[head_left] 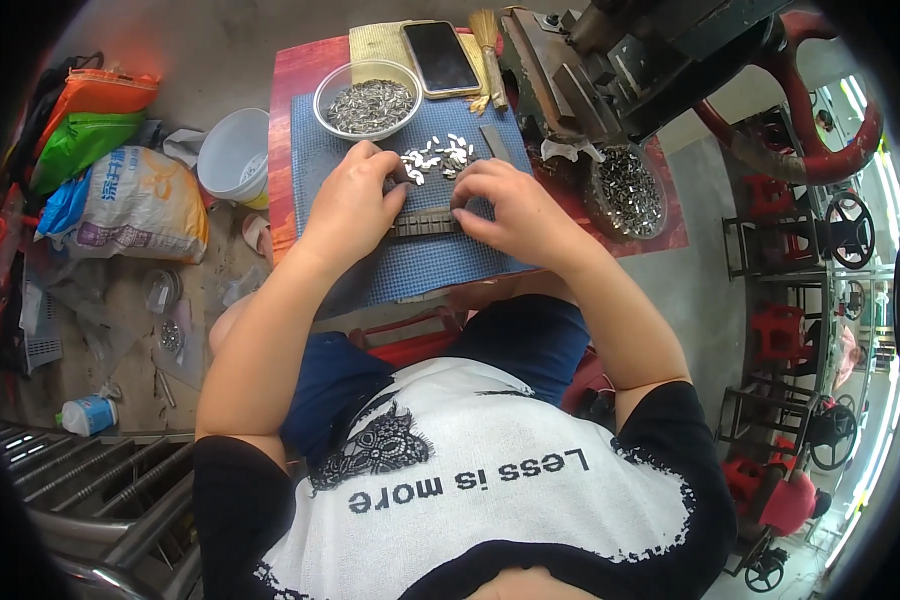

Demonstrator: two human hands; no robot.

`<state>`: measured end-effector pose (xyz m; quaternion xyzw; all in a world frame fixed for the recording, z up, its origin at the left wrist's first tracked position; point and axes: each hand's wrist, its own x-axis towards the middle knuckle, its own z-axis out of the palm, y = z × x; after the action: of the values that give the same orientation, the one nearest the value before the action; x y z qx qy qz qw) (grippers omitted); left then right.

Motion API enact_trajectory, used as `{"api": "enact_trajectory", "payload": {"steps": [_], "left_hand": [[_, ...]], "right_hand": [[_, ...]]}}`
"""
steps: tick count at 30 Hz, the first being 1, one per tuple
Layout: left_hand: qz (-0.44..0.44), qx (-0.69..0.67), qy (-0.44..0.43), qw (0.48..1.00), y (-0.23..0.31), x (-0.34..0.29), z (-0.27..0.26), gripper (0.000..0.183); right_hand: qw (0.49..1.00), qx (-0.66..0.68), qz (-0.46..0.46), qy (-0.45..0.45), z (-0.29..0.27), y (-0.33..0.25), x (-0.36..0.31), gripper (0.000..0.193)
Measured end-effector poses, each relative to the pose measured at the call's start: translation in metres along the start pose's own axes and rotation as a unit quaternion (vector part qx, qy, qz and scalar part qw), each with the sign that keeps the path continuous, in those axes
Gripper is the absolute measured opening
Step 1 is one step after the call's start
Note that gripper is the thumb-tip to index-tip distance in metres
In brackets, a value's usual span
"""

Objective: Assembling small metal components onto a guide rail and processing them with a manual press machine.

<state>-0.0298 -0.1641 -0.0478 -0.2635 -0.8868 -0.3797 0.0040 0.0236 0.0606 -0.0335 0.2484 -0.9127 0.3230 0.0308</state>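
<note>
A slotted metal bar (423, 224) lies across the blue woven mat (345, 270) in front of me. My left hand (354, 205) is closed at its left end, thumb and curled fingers against it. At the other end, the bent fingers and thumb of my right hand (515, 208) grip the bar. What lies inside the fingers is hidden. Just beyond the bar, small shiny metal pieces (438, 158) are scattered between the hands. A clear bowl (319, 108) filled with similar small pieces stands past my left hand. Right of the scattered pieces lies a flat grey metal strip (494, 142).
A phone (440, 58) and a brush (490, 60) lie at the table's far side. Right stands a heavy press (610, 70) with a red handwheel (840, 165), beside a tub of metal pieces (628, 190). A white bucket (235, 155) and sacks (135, 205) stand left.
</note>
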Motion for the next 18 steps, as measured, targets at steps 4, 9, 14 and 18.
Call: {"api": "enact_trajectory", "payload": {"steps": [4, 9, 14, 18], "left_hand": [[-0.022, 0.037, -0.032, 0.999, -0.006, -0.009, -0.007, 0.014], [-0.018, 0.025, -0.038, 0.999, -0.015, -0.011, -0.007, 0.013], [-0.032, 0.005, -0.049, 0.998, -0.015, -0.011, -0.011, 0.015], [-0.044, -0.011, -0.055, 0.997, -0.014, -0.008, -0.012, 0.014]], "right_hand": [[0.997, -0.061, -0.037, -0.013, 0.007, -0.004, -0.002, 0.013], [0.993, -0.096, -0.067, -0.001, 0.008, -0.009, 0.000, 0.014], [0.989, -0.119, -0.037, 0.085, 0.022, 0.000, 0.027, 0.011], [0.985, -0.113, -0.030, 0.124, 0.034, 0.012, 0.039, 0.009]]}}
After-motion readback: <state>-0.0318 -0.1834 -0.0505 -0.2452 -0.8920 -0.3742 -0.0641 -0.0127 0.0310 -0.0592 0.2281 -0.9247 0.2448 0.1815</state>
